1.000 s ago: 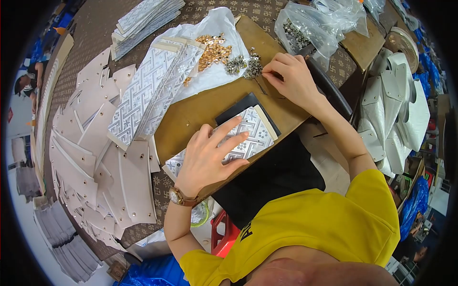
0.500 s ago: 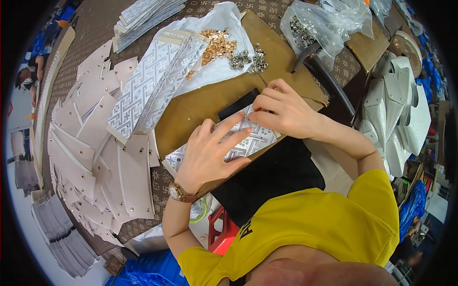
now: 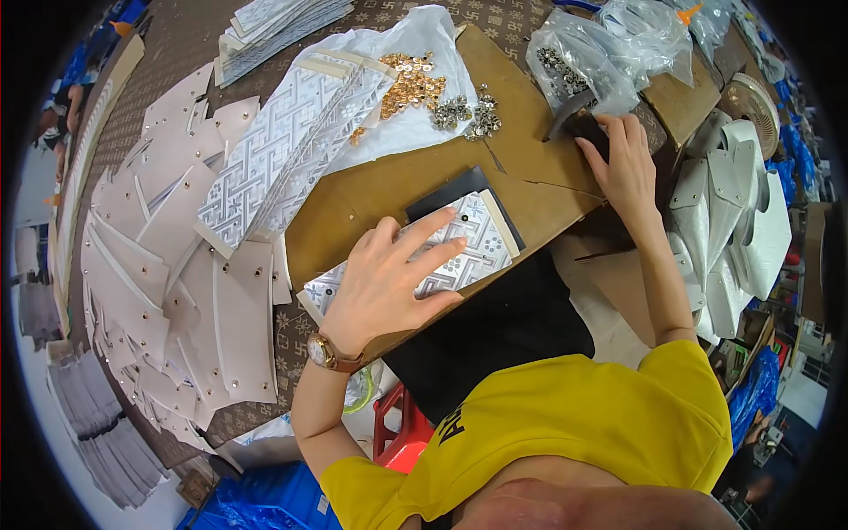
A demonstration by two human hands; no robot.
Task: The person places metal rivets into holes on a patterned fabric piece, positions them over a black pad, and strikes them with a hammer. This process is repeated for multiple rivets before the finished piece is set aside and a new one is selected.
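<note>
My left hand (image 3: 389, 283) lies flat with fingers spread on a grey-and-white patterned panel (image 3: 490, 234), pressing it to the brown board (image 3: 353, 199). A small dark snap fastener (image 3: 465, 217) shows on the panel near my fingertips. Under the panel's far edge sits a black slab (image 3: 446, 194). My right hand (image 3: 625, 168) is at the board's right side, its fingers and thumb closed around the dark handle of a hammer (image 3: 570, 113). The hammer's curved black head shows beyond my thumb; most of the handle is hidden by my hand.
Gold fasteners (image 3: 413, 84) and silver fasteners (image 3: 481, 115) lie in piles at the back. Patterned panels (image 3: 283, 150) and riveted beige pieces (image 3: 177, 291) cover the left. A bag of metal parts (image 3: 574, 66) stands back right, white pieces (image 3: 729, 212) at the right.
My right hand has left the patterned panel and moved right and away from me to the hammer. The left hand stays on the panel, whose right end is now uncovered.
</note>
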